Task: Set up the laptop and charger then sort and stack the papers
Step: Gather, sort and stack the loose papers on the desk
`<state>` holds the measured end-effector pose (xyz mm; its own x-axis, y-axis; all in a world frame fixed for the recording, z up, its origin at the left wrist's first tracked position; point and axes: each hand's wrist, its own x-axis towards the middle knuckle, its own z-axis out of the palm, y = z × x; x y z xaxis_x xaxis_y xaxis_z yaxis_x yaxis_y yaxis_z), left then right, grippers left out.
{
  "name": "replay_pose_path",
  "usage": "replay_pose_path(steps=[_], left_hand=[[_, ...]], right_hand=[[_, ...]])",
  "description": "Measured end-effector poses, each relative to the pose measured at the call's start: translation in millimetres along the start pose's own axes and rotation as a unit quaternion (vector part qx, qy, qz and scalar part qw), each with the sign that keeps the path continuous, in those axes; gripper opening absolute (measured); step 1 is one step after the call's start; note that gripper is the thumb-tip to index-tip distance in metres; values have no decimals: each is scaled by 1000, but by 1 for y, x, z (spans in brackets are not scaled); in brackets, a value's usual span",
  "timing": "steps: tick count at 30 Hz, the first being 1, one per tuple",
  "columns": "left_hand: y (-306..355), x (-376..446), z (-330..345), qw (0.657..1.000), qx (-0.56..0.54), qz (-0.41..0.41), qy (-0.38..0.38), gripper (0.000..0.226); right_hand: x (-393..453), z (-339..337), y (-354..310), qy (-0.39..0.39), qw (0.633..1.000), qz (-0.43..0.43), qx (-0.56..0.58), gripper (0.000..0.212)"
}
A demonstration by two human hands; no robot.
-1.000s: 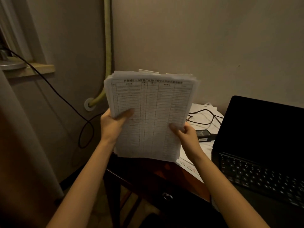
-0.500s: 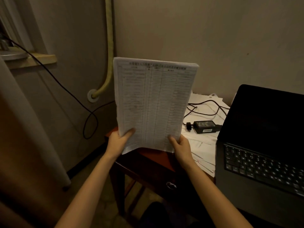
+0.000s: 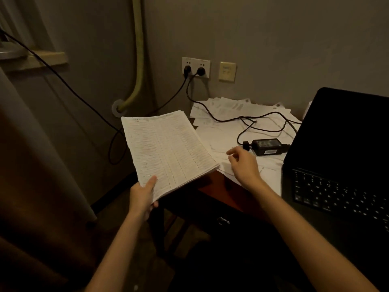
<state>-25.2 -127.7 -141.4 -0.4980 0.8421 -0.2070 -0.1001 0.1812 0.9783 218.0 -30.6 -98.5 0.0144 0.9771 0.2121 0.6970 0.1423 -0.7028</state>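
A thick stack of papers [image 3: 168, 150], its top sheet printed with a ruled table, is held out low and nearly flat over the near left corner of the tabletop [image 3: 219, 186], its far edge tipped slightly up. The left hand [image 3: 143, 197] grasps it alone at the near left corner, thumb pressed on top and fingers curled underneath. The right hand [image 3: 244, 163] is off the stack, just right of its near right corner, hovering over the loose sheets with fingers loosely bent and nothing in them.

Those loose papers [image 3: 231, 123] lie spread and overlapping across the far part of the reddish wooden tabletop, reaching back to the wall. On top of them rests the black charger brick [image 3: 266, 146], just beyond the right hand and close to the left edge of the laptop [image 3: 341, 165]. The laptop stands open at the right, screen dark, keyboard facing near. The charger's cable [image 3: 221, 118] loops over the papers and runs up to a wall socket [image 3: 195, 67], where two black plugs sit side by side. A beige switch plate [image 3: 227, 71] is just right of the socket. Farther left a pale green pipe [image 3: 137, 60] comes down the wall corner into a round fitting, and a curtain [image 3: 31, 144] hangs at the near left.
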Motion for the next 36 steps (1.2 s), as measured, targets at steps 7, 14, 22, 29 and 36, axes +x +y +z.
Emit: replay_pose_path(steps=[7,14,22,29,36], left_hand=[[7,7,-3,999,-31,14,-12,17],[12,8,-6,999,-45,-11,5,15],[11,-2,-9,1000,-5,24,-3,14],[17,-13,8,997,29,58,-38,15],[20,-20,27,994,47,76,-59,15]], right_hand=[[27,8,13,3,947,-113,-300,45],[37,7,12,-33,836,-302,-456,25],[48,-5,4,-23,898,-115,-424,16],[66,-39,-8,80,943,-59,-316,14],[59,-48,-20,157,932,-160,-284,11]])
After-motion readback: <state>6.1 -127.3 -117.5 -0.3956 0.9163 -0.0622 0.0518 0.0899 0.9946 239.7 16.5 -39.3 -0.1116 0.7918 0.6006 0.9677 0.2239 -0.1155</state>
